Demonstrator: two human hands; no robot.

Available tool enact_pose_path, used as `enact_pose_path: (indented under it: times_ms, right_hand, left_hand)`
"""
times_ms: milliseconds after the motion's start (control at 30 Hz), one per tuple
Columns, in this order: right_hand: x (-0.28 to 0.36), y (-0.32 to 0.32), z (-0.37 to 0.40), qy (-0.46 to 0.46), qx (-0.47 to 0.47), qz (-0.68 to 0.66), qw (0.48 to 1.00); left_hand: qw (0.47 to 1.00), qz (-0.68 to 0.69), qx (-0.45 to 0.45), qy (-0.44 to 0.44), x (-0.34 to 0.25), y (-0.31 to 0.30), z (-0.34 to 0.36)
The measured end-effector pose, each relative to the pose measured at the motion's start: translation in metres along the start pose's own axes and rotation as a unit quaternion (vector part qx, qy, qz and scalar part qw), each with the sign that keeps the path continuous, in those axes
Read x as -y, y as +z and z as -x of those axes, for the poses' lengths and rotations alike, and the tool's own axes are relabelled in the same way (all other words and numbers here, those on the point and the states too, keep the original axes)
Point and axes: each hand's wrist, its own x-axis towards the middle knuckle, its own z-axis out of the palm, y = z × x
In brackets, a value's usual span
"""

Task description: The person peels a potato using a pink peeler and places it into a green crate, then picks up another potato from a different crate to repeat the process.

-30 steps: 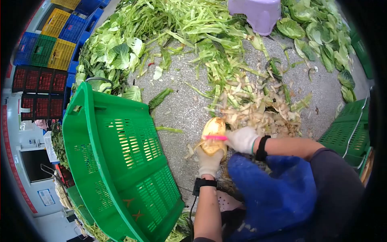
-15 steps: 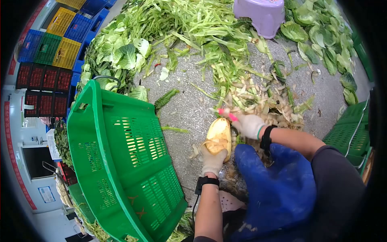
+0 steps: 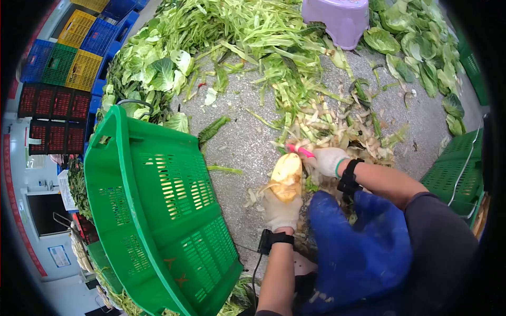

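Left hand (image 3: 282,210) grips vegetable (image 3: 287,171) near green basket (image 3: 179,224), while right hand (image 3: 328,160), farther from the basket, has fingers closed on pink peeler (image 3: 305,152).

Produce prep room, by the looks: speckled floor (image 3: 237,131) heaped with cabbage leaves (image 3: 421,47) and green trimmings (image 3: 247,26) (peelings (image 3: 350,138) too), plastic crates (image 3: 62,67) stacked at left, big slotted green basket (image 3: 171,231) nearby, notice (image 3: 59,256) on white wall.
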Motion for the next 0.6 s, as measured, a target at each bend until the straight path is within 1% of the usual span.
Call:
enact_pose_path:
  times_ms: [33,67,133,167,200,233,267,300,333,400,433,467,500,533,567,600]
  right_hand:
    - [0.004,-0.001,0.010,-0.004,-0.056,0.009,0.998]
    - [0.018,-0.004,0.025,-0.032,-0.068,-0.017,0.997]
    - [0.035,0.004,0.041,-0.095,-0.063,0.000,0.994]
    - [0.028,0.014,0.037,-0.099,-0.075,-0.037,0.992]
    - [0.012,0.018,0.022,-0.099,-0.079,-0.038,0.991]
    - [-0.010,0.016,0.002,-0.077,-0.051,-0.017,0.996]
    - [-0.009,0.003,-0.003,-0.055,-0.021,0.003,0.998]
    - [-0.014,-0.009,0.003,0.007,0.016,-0.050,0.999]
    - [-0.006,-0.015,0.009,0.004,0.011,-0.050,0.999]
    - [0.011,0.001,0.028,-0.045,-0.072,-0.078,0.993]
    - [0.018,0.010,0.034,-0.078,-0.098,-0.077,0.989]
    - [0.014,0.021,0.029,-0.053,-0.083,-0.112,0.989]
    - [-0.003,0.027,0.015,-0.009,-0.032,-0.127,0.991]
    - [-0.016,0.027,0.004,0.028,0.016,-0.139,0.990]
    - [-0.009,0.022,0.006,0.023,0.012,-0.142,0.990]
    - [0.000,0.018,0.015,-0.002,-0.030,-0.121,0.992]
  left_hand:
    - [0.998,-0.053,-0.031,0.027,-0.002,0.005,0.000]
    - [0.992,-0.104,-0.059,0.049,-0.002,0.009,0.002]
    - [0.991,-0.121,-0.038,0.053,-0.001,0.015,0.008]
    - [0.991,-0.121,-0.032,0.044,-0.002,0.016,0.011]
    - [0.992,-0.120,-0.034,0.037,-0.004,0.014,0.009]
    - [0.992,-0.119,-0.040,0.029,-0.007,0.010,0.006]
    - [0.991,-0.122,-0.045,0.031,-0.010,0.003,0.007]
    - [0.993,-0.116,-0.025,0.027,-0.015,-0.002,0.008]
    - [0.994,-0.108,-0.004,0.023,-0.019,-0.004,0.007]
    - [0.995,-0.099,-0.006,0.019,-0.016,0.000,0.008]
    - [0.996,-0.089,-0.012,0.018,-0.015,0.002,0.006]
    - [0.996,-0.082,-0.019,0.017,-0.011,0.002,0.006]
    - [1.000,-0.021,0.014,0.000,-0.003,0.002,0.000]
    - [1.000,-0.021,0.006,0.006,0.014,0.010,-0.009]
    - [0.995,0.091,0.037,0.007,0.036,0.020,-0.016]
    - [0.977,0.203,0.071,0.009,0.046,0.025,-0.023]
